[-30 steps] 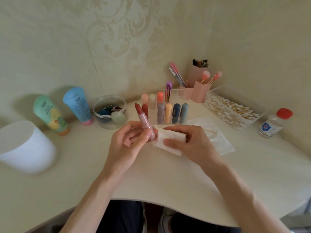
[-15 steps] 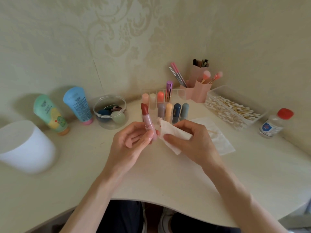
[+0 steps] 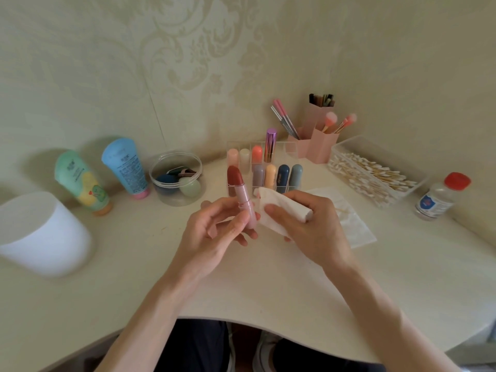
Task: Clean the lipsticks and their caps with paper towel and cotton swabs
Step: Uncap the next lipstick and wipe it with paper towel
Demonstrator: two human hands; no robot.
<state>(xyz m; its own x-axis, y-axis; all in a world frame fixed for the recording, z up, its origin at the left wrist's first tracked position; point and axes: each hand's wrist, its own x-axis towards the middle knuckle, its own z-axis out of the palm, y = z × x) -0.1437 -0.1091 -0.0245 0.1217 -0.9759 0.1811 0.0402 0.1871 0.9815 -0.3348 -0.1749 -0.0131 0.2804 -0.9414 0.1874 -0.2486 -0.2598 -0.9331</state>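
My left hand holds an uncapped pink lipstick upright by its base, its brick-red bullet pointing up. Just right of it, my right hand pinches a folded white paper towel, whose edge touches the lipstick tube. Behind the hands a clear organizer holds several capped lipsticks in pastel and dark colours. A clear box of cotton swabs stands at the right. Another paper towel lies flat on the desk beside my right hand with a swab on it.
A white cup sits at the left, then a green tube, a blue tube and a clear jar of sponges. Pink brush holders stand at the back. A red-capped bottle is at far right. The desk's curved edge is near my lap.
My left hand has tilted the lipstick upright and shifted it right. My right hand has brought the folded towel up against the tube.
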